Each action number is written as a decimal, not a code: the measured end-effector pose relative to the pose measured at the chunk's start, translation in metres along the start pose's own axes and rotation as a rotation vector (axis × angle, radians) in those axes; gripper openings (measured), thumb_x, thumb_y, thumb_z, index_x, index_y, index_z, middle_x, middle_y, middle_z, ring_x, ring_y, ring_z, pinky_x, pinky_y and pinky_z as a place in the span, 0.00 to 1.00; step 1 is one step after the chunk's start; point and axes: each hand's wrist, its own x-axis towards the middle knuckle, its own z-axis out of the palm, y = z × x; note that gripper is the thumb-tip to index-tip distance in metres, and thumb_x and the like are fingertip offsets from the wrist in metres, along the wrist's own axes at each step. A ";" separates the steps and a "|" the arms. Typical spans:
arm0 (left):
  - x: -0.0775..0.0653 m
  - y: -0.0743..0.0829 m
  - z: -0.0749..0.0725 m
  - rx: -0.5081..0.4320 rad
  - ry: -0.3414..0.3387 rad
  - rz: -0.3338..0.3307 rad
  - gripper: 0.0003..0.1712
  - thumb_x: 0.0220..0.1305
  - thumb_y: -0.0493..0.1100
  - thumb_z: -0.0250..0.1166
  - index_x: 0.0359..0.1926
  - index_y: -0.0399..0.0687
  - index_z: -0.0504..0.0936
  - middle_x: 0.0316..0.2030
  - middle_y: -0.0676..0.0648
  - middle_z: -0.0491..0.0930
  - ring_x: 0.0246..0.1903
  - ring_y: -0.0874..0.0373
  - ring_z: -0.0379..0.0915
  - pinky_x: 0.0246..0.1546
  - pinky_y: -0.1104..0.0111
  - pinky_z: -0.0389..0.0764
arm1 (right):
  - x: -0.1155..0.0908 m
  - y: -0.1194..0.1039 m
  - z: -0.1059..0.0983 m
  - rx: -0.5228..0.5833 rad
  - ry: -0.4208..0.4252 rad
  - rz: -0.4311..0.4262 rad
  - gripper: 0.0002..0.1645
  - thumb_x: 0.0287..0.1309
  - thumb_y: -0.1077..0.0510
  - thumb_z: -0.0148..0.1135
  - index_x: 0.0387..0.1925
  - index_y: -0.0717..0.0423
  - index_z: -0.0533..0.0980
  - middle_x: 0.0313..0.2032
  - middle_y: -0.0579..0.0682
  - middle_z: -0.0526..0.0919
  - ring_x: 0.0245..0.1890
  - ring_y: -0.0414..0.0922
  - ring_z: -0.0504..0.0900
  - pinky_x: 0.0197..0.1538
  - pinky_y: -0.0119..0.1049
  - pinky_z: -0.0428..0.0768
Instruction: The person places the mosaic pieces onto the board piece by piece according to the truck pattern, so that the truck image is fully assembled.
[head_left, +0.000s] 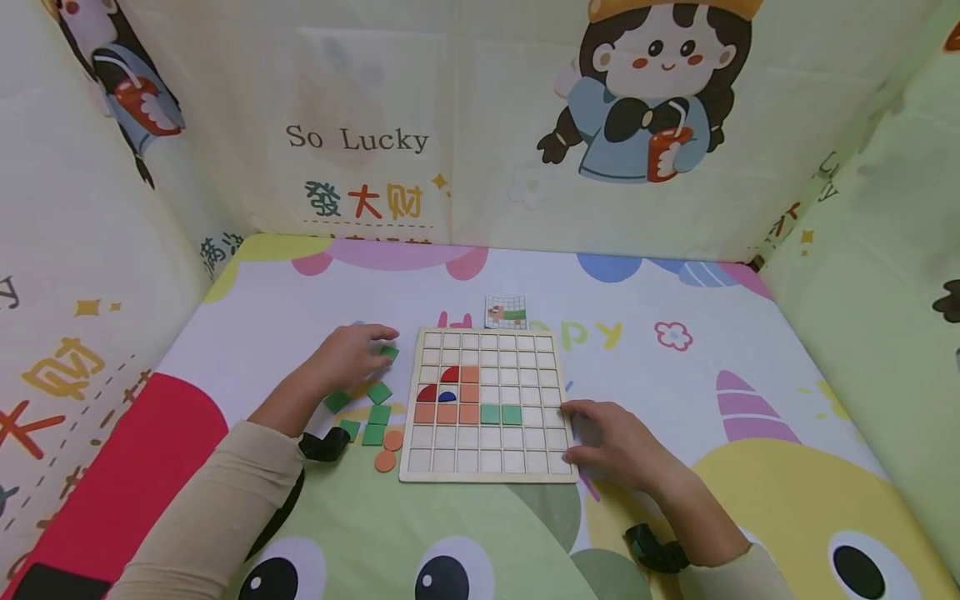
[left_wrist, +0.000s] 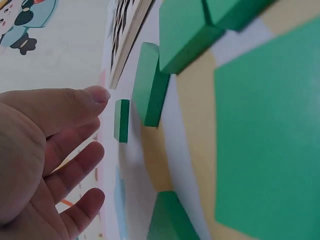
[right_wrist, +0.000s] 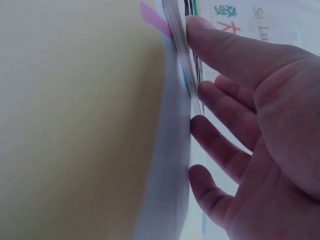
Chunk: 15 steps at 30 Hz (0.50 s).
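Note:
A wooden grid board (head_left: 528, 454) lies on the patterned cloth. In its cells sit red quarter-round pieces (head_left: 450, 375), a blue half-round piece (head_left: 447, 397), several orange square tiles (head_left: 446, 413) and two green square tiles (head_left: 500, 414). My left hand (head_left: 348, 358) hovers left of the board by a loose green tile (head_left: 390, 353); in the left wrist view its thumb and fingers are spread, with nothing between them. My right hand (head_left: 618, 442) rests at the board's right edge, thumb and fingertips on the rim, fingers relaxed.
Several loose green tiles (head_left: 379, 414) lie left of the board, below my left hand. Two orange discs (head_left: 385, 461) are close to its lower left edge. Behind the board is a small printed grid card (head_left: 506, 312). Printed cloth walls (head_left: 487, 167) surround the table.

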 end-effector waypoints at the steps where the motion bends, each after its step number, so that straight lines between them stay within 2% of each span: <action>1: 0.000 -0.001 0.000 -0.008 0.003 -0.001 0.27 0.65 0.40 0.67 0.65 0.42 0.76 0.60 0.41 0.77 0.65 0.39 0.65 0.62 0.46 0.68 | 0.000 0.000 0.000 0.000 0.001 0.000 0.35 0.50 0.56 0.77 0.60 0.60 0.76 0.56 0.56 0.80 0.58 0.59 0.75 0.61 0.58 0.69; 15: 0.001 -0.010 0.006 -0.035 0.020 0.003 0.21 0.65 0.38 0.66 0.58 0.38 0.80 0.54 0.40 0.80 0.57 0.42 0.71 0.60 0.48 0.70 | 0.000 -0.001 0.000 0.006 0.002 0.003 0.34 0.50 0.56 0.77 0.60 0.60 0.77 0.56 0.56 0.80 0.59 0.59 0.75 0.62 0.58 0.69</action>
